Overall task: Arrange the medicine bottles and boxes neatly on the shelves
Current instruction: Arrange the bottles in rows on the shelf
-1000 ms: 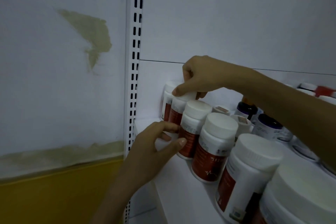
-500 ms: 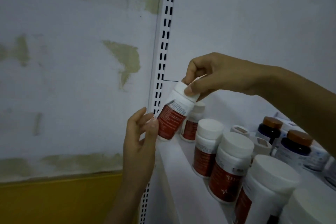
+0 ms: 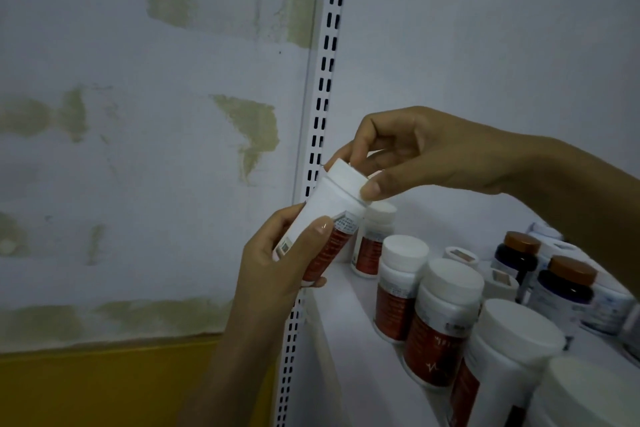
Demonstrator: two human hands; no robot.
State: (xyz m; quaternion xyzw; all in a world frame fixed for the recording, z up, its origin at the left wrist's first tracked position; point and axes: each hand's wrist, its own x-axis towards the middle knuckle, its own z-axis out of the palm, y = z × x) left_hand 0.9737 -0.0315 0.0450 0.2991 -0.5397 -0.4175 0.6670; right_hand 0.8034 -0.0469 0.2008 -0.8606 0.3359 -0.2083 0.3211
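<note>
Tilted red-label bottle [image 3: 322, 211]: left grip [image 3: 273, 274] wraps its body, right grip [image 3: 415, 152] pinches its cap [image 3: 346, 177], at left edge of shelf [image 3: 349, 329].

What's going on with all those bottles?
A person is holding one white medicine bottle with a red label in both hands, tilted in the air just off the shelf. The left hand grips its body and the right hand pinches its cap. More matching bottles stand in a row on the shelf, with brown-capped dark bottles behind them.
</note>
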